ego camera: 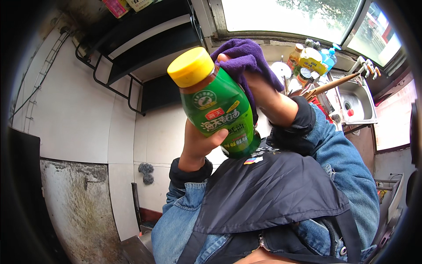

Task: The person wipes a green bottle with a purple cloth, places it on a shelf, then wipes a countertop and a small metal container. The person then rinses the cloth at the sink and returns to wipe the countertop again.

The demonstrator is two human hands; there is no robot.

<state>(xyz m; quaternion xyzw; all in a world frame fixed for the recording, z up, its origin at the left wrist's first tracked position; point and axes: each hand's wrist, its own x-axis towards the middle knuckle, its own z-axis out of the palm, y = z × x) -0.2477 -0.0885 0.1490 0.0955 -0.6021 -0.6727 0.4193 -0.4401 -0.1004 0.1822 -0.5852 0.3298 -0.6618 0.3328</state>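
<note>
A sauce bottle with green label panels and a yellow cap is held up in front of my chest, tilted with its cap to the upper left. My left hand grips its lower part, the thumb lying across the printed label. Bunched in my right hand is a purple cloth, pressed against the bottle's right side near the shoulder. Most of my right fingers are hidden by the cloth. A black apron over a denim jacket shows beneath the bottle.
A black metal rack stands ahead to the left, with packages on top. On the right, bottles, a blue pump dispenser and a wooden handle crowd beside a steel sink. Grey scouring pads lie at lower left.
</note>
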